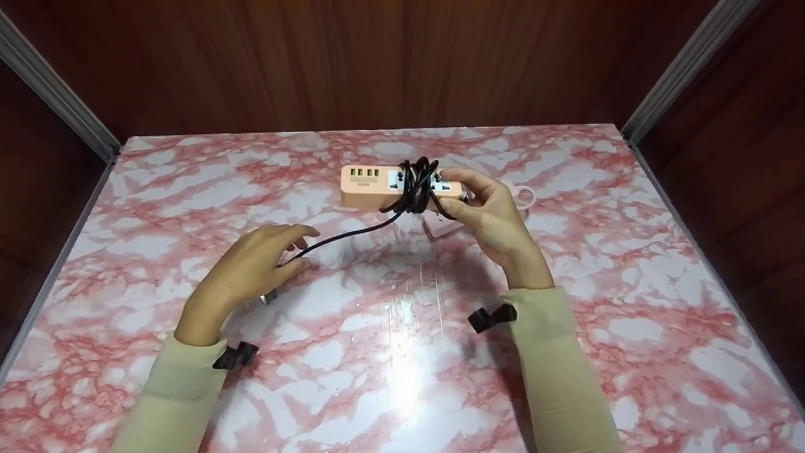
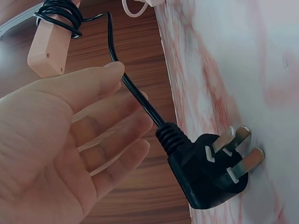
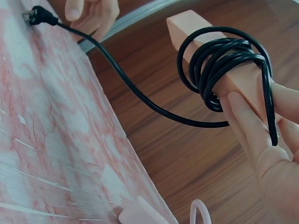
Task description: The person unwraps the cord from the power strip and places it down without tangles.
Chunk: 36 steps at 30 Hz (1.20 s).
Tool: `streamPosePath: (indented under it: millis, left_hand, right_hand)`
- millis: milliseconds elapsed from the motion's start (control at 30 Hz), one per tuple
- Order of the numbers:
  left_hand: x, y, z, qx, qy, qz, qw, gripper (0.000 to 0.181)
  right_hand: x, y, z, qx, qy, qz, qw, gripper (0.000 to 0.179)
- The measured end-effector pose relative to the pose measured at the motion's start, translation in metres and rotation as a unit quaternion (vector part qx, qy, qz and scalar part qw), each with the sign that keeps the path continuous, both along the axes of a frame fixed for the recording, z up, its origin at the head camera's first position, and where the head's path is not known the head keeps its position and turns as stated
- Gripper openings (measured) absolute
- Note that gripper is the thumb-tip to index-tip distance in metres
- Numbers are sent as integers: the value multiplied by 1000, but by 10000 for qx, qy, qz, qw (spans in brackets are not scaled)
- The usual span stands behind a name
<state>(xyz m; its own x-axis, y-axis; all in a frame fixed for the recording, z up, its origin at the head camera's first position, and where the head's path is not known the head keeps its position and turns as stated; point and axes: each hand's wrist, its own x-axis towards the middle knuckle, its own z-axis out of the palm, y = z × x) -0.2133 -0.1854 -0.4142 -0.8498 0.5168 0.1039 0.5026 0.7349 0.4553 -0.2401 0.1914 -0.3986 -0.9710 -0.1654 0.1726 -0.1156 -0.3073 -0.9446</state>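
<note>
Dark reddish wood-grain walls (image 1: 371, 63) with grey metal strips (image 1: 56, 85) in the corners enclose a tabletop (image 1: 629, 327) patterned in pink and white marbling. The right hand (image 1: 497, 220) has its thumb and fingers closed round the right-hand end of a peach power strip (image 1: 361, 189), gripping it above the far half of the tabletop. The left hand (image 1: 251, 264) is relaxed, its fingers loosely bent and its thumb held apart from them; a black cord (image 1: 352, 233) runs past the thumb tip, though whether the skin actually touches it is hard to tell.

From there the cord reaches a black plug (image 2: 203, 179) just beyond the left fingertips, its metal prongs (image 2: 246, 164) near the tabletop. At its other end it wraps in several loops round the middle of the strip, crossing the white sockets (image 1: 394, 179). Four USB ports (image 1: 365, 172) sit near the strip's left end. Partly hidden behind the right hand is a pale pink object (image 1: 443, 225) with a ring-shaped loop (image 1: 532, 196). Further out, light-coloured sleeves (image 1: 553, 365) cover both forearms, a small black device (image 1: 236, 355) at each cuff.
</note>
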Motion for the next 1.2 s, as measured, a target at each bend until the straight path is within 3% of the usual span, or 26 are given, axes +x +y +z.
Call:
streamPosePath:
  millis: [367,767,1067,1200]
  left_hand:
    - [0,2,-1,54,102,-28,9999,41]
    - [-2,10,-2,131,263,97,9995,39]
    - [5,31,-3,490,710,526,9949,42]
    - [7,48,-3,690,903,560,9919,40]
  right_hand:
    - [-3,-1,-4,-164,-45,-22,9999,42]
    - [-7,-5,4,-198,93,96,9997,42]
    - [-9,-6,1,-174,86,124,9997,43]
    - [-8,-6,1,-155,52,61,9998,42]
